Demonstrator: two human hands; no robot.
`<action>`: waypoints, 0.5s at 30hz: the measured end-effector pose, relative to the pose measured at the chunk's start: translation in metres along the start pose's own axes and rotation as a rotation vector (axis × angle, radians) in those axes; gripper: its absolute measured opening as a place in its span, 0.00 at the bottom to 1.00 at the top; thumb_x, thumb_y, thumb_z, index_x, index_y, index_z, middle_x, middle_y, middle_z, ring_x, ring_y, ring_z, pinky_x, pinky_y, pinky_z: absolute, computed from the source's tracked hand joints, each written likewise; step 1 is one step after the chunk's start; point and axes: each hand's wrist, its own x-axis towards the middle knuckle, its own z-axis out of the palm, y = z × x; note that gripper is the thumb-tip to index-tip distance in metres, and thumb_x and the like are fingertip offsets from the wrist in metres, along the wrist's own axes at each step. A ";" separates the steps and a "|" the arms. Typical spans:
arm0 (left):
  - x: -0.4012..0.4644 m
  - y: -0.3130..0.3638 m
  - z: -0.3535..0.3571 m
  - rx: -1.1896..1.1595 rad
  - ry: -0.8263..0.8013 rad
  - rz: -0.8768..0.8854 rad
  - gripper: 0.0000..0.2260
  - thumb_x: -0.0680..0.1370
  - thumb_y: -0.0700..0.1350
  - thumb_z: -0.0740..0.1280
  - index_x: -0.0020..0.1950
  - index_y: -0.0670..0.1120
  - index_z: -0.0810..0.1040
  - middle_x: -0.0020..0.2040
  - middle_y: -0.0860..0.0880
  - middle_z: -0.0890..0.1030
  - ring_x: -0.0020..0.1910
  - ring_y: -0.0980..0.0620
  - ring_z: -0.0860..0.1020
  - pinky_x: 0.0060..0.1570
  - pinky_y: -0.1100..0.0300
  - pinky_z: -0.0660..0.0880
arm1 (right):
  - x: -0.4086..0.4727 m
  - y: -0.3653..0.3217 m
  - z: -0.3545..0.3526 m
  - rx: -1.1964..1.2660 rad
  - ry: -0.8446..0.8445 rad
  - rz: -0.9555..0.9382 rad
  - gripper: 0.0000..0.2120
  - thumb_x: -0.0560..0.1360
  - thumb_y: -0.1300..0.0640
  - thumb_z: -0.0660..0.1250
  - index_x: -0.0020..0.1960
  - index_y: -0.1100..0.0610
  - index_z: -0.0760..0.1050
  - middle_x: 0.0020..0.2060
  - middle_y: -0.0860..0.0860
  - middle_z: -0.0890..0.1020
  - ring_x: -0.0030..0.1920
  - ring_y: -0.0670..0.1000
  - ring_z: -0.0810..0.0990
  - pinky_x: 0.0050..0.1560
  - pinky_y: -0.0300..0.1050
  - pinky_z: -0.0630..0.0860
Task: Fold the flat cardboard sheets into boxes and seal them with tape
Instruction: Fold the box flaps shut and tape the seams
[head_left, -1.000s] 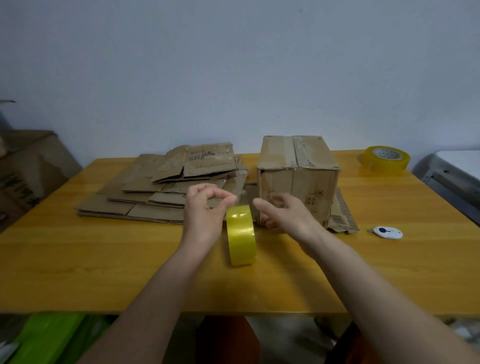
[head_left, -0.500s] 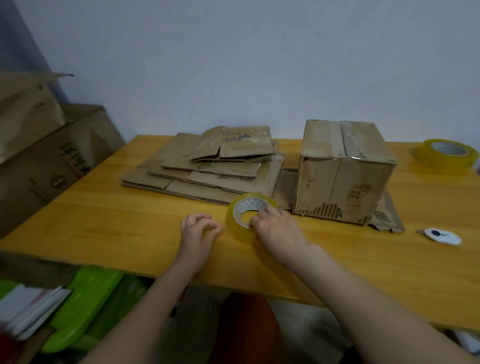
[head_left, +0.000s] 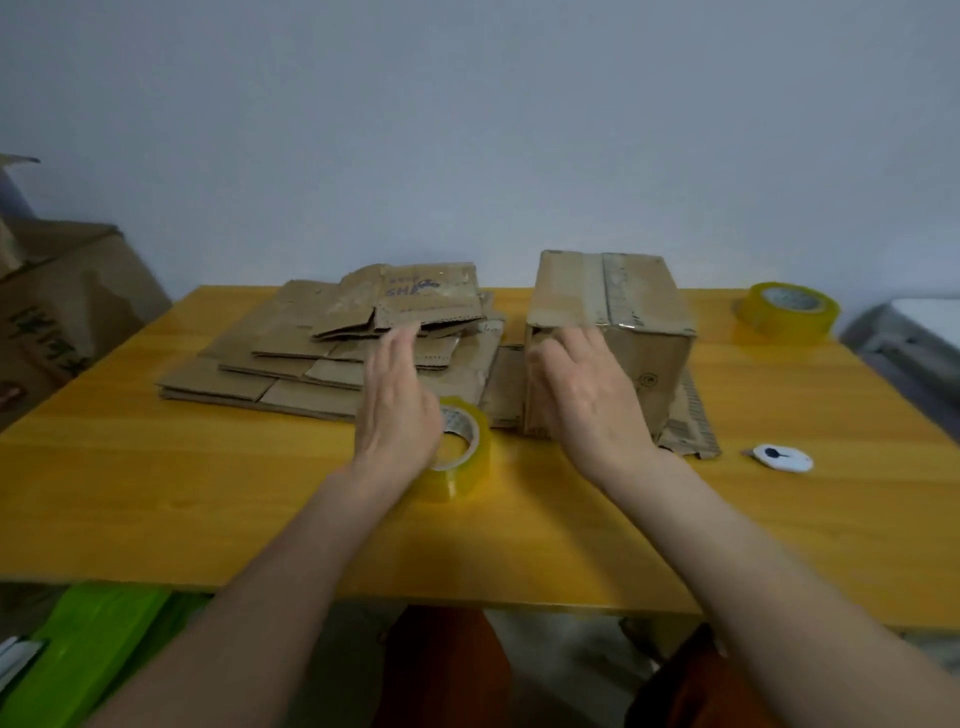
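A folded, taped cardboard box (head_left: 644, 322) stands at the back middle of the yellow table (head_left: 156, 493). Left of it lies a stack of flat cardboard sheets (head_left: 291, 358). A yellow tape roll (head_left: 470, 457) lies flat on the table in front of the stack. My left hand (head_left: 397, 410) hovers over the roll's left side with straight fingers, holding nothing. My right hand (head_left: 584, 395) reaches with open fingers in front of the box's near face; I cannot tell whether it touches the box.
A second yellow tape roll (head_left: 787, 312) sits at the back right. A small white cutter (head_left: 782, 458) lies right of the box. Large cardboard boxes (head_left: 57, 317) stand off the table's left; a grey-white object (head_left: 914, 338) stands at the right. Green items (head_left: 88, 649) lie below.
The tape roll went from standing on edge to lying flat. Both hands have let go of it and moved forward, the right one toward the box, the left one above the roll.
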 end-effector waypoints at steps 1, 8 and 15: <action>0.007 0.018 0.005 -0.007 -0.051 0.133 0.28 0.78 0.34 0.61 0.76 0.46 0.59 0.74 0.48 0.63 0.74 0.51 0.59 0.73 0.59 0.54 | 0.004 0.015 -0.007 -0.043 0.038 0.028 0.07 0.71 0.68 0.69 0.49 0.66 0.77 0.46 0.61 0.79 0.47 0.61 0.75 0.44 0.55 0.75; 0.047 0.085 0.050 0.072 -0.496 0.482 0.26 0.80 0.50 0.63 0.77 0.50 0.60 0.77 0.53 0.60 0.77 0.53 0.54 0.74 0.56 0.49 | 0.021 0.109 -0.022 -0.147 -0.316 0.266 0.22 0.78 0.44 0.61 0.69 0.51 0.71 0.67 0.47 0.74 0.63 0.54 0.68 0.58 0.49 0.69; 0.053 0.084 0.068 0.085 -0.389 0.474 0.25 0.76 0.57 0.67 0.70 0.52 0.67 0.68 0.53 0.70 0.68 0.53 0.64 0.66 0.51 0.67 | 0.020 0.129 -0.031 0.022 -0.306 0.304 0.25 0.74 0.40 0.65 0.67 0.48 0.73 0.59 0.48 0.75 0.55 0.49 0.66 0.55 0.45 0.65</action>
